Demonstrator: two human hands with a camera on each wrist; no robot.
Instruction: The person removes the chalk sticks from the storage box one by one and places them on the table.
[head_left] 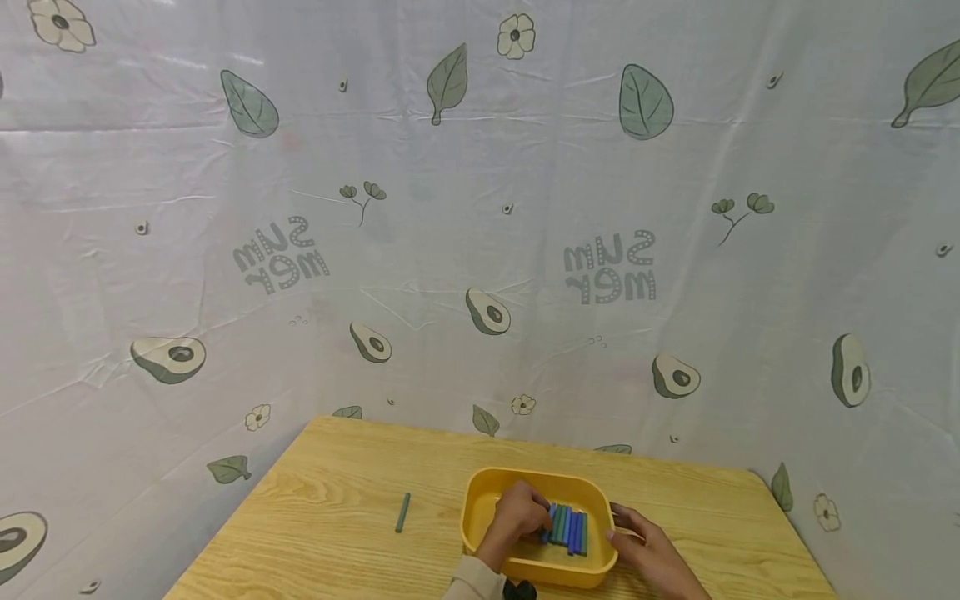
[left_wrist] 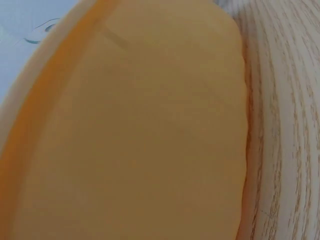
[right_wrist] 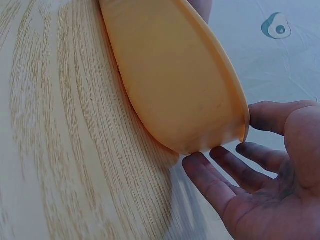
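Table (head_left: 322, 525), avocado-print sheet (head_left: 450, 208) behind

Worktop (head_left: 322, 500): wood-look, streaky grain, low sheen. Tray (head_left: 558, 573): plastic by look, smooth, mostly matt, soft shine at one rounded corner. Sticks (head_left: 567, 527) near tray's right edge: matt, material unclear. Lone stick (head_left: 402, 513) nearer worktop's left edge: matt too. Backdrop (head_left: 450, 208) beyond worktop's back edge: thin creased sheet, faintly glossy. Sleeve (head_left: 476, 581): matt cloth.

Soft, even light fills the head view, faint glare streaking the curtain (head_left: 450, 167); the left-wrist view is dimmer.
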